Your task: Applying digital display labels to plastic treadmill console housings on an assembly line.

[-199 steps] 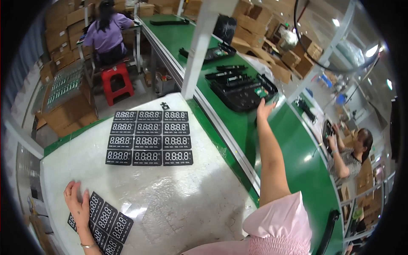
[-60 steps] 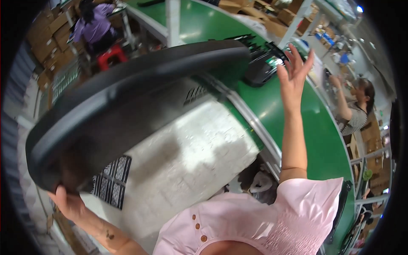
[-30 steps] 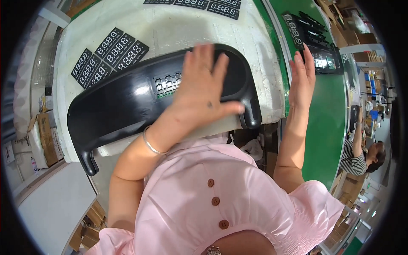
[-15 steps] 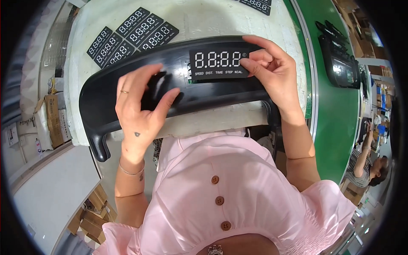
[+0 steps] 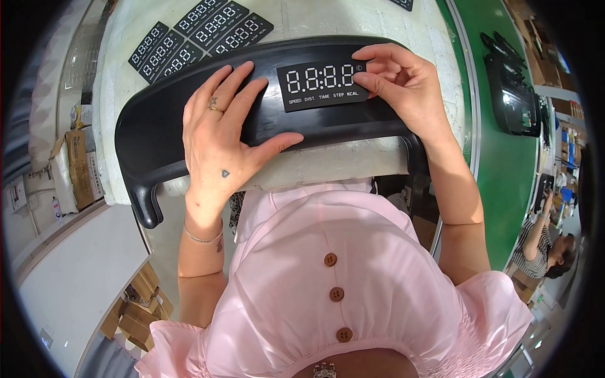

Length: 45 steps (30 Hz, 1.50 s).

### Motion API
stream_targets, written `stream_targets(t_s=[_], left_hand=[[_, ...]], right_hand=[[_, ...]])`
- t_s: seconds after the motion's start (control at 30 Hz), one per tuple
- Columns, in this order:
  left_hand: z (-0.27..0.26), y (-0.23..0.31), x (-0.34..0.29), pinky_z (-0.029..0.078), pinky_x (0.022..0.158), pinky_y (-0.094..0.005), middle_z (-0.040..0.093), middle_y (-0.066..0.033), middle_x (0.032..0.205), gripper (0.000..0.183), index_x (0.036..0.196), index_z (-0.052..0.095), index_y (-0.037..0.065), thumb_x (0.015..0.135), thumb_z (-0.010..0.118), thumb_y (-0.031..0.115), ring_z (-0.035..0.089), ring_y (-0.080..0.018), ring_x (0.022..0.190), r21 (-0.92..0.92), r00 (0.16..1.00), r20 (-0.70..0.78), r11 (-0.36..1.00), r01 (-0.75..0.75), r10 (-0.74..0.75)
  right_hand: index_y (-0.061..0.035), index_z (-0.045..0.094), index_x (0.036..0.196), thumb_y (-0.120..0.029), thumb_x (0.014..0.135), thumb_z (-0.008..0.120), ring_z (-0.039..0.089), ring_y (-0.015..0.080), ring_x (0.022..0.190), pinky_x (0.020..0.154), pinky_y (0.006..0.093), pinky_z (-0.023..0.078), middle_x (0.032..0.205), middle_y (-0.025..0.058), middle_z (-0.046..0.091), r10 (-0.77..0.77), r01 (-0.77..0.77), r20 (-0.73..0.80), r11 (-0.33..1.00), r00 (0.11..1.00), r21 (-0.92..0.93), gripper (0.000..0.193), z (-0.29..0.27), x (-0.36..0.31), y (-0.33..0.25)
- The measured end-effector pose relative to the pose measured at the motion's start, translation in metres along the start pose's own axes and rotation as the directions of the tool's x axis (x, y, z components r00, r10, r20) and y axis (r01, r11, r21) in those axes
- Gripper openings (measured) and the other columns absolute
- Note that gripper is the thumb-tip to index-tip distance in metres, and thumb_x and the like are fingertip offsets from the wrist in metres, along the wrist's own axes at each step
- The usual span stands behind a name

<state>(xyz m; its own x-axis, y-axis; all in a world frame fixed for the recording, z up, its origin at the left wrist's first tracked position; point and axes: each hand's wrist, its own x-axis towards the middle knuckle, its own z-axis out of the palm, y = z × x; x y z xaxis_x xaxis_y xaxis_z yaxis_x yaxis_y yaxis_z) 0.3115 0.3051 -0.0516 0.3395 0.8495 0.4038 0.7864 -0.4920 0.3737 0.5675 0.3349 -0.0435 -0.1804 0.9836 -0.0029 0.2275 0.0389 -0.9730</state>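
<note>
A long black plastic console housing (image 5: 157, 135), curved, with a downturned arm at each end, lies across the table in front of me. On its right half is a flat black display panel (image 5: 322, 87) with white segment digits, slightly tilted. Its right edge is pinched between the thumb and fingers of my right hand (image 5: 400, 82). My left hand (image 5: 220, 135) rests spread over the housing left of the panel, its thumb pointing toward the panel's lower left. The recess behind the panel is covered.
Several similar display panels (image 5: 217, 25) lie together on the white foam-like table surface (image 5: 302, 19) at the far left. To the right runs a green belt or surface (image 5: 495, 195) bearing another black housing (image 5: 513, 104). A person in a striped top (image 5: 532, 246) is farther right.
My left hand has moved right and settled with spread fingers over the housing. The panel has shifted slightly left and up, and the green board edge beside it is now hidden.
</note>
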Motion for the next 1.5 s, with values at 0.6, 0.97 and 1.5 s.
stream_targets(t_s=[0.6,0.97,1.5], left_hand=[[0.0015,-0.0006,-0.0007,0.039,0.099,-0.0412,0.061,-0.0080,0.126,0.067,0.110,0.067,0.006,0.054,0.086,0.037,0.052,-0.0297,0.120,-0.003,1.000,-0.012,1.000,-0.007,0.007],[0.0011,-0.0017,-0.0007,0.039,0.099,-0.0411,0.060,-0.0079,0.126,0.066,0.111,0.066,0.006,0.055,0.086,0.036,0.052,-0.0297,0.120,-0.007,1.000,-0.014,1.000,-0.009,0.008],[-0.0024,-0.0004,0.0019,0.040,0.099,-0.0419,0.060,-0.0090,0.127,0.063,0.108,0.068,0.006,0.054,0.086,0.033,0.052,-0.0312,0.120,-0.021,1.000,0.011,1.000,0.013,-0.013]], right_hand=[[-0.0016,0.067,0.104,0.000,0.083,0.068,0.059,0.0035,0.070,0.062,0.0188,0.051,0.077,0.0007,0.066,-0.017,0.016,-0.011,0.999,1.000,-0.048,0.021,0.0005,0.0015,0.0018],[-0.0018,0.067,0.104,0.000,0.083,0.068,0.060,0.0035,0.071,0.063,0.0192,0.051,0.078,0.0003,0.067,-0.009,0.009,0.004,1.000,1.000,-0.028,0.021,0.0006,0.0020,0.0019],[-0.0010,0.067,0.104,0.000,0.082,0.069,0.058,0.0034,0.068,0.062,0.0198,0.050,0.076,0.0002,0.066,0.038,-0.038,-0.004,0.999,0.999,-0.029,0.022,0.0026,0.0036,0.0015]])
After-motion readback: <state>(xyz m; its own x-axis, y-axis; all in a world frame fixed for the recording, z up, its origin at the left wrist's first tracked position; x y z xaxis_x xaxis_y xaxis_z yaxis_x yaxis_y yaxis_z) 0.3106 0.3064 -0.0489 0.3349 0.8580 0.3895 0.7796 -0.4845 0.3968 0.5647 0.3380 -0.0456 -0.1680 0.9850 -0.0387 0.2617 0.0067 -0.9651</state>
